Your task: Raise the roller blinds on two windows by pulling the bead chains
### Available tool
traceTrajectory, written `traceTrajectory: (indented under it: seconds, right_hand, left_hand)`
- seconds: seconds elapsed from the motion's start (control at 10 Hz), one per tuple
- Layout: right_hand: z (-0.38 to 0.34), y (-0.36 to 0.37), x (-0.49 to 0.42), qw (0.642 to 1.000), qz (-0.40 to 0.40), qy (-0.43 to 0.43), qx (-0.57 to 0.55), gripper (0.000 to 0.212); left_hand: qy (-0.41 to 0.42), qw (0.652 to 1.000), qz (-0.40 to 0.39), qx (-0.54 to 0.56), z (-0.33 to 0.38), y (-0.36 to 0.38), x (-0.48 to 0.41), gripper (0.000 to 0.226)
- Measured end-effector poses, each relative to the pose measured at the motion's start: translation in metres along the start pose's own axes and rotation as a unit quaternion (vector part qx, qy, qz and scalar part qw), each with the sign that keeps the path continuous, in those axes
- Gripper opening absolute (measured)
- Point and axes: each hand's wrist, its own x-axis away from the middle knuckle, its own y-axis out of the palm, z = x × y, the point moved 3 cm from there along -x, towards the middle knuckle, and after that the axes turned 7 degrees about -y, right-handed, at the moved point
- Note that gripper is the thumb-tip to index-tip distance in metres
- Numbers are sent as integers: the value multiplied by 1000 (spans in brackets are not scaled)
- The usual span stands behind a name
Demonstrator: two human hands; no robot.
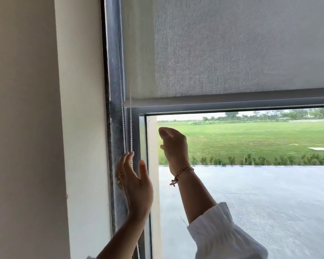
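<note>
A grey roller blind (223,53) covers the upper part of the window, and its bottom bar (213,100) hangs just above the glass. Two strands of white bead chain (124,128) run down the left frame. My left hand (136,186) is raised at the chain with fingers spread; the fingertips touch the strands and nothing is gripped. My right hand (174,146) is lifted in front of the glass, apart from the chain, with fingers loosely bent and nothing in them. The chain shows again below my left forearm.
A cream wall (26,128) and white window reveal (82,128) stand at the left, close to the grey window frame (116,71). Through the glass I see a concrete terrace (260,202) and a green field (251,135).
</note>
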Motion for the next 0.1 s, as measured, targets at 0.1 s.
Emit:
traceTrajectory:
  seconds: [0.1]
  right_hand:
    - [1,-61,-4,1000,26,1,10,19]
  left_hand:
    - [39,999,-12,35,42,28,29,43]
